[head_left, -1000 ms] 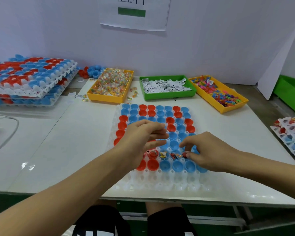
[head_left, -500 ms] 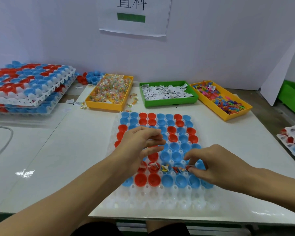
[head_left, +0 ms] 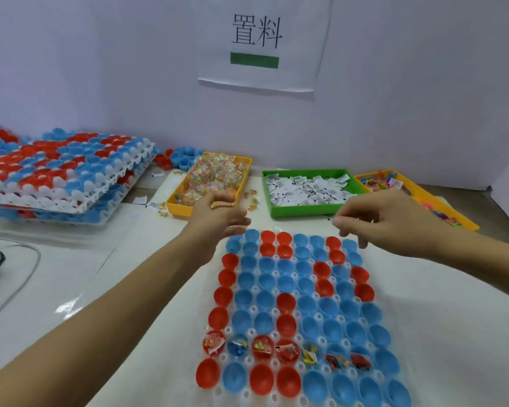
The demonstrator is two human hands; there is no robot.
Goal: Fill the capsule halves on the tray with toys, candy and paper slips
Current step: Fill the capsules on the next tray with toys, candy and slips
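Both hands were down at the filled row a second ago and have now lifted off toward the bins, so that row looks done and I'd guess it's restock time. The white tray (head_left: 171, 386) sits on the table nearest me; its red and blue capsule halves (head_left: 294, 292) are mostly empty, only one near row filled. Further out, the left hand (head_left: 218, 221) reaches for the candy bin (head_left: 180, 208), fingers loosely spread. The right hand (head_left: 388, 224) hangs near the paper-slip bin (head_left: 300, 210), fingers curled; can't tell if it's pinching anything.

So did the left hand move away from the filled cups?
Yes. The left hand went from over the filled row up the tray to the yellow candy bin.
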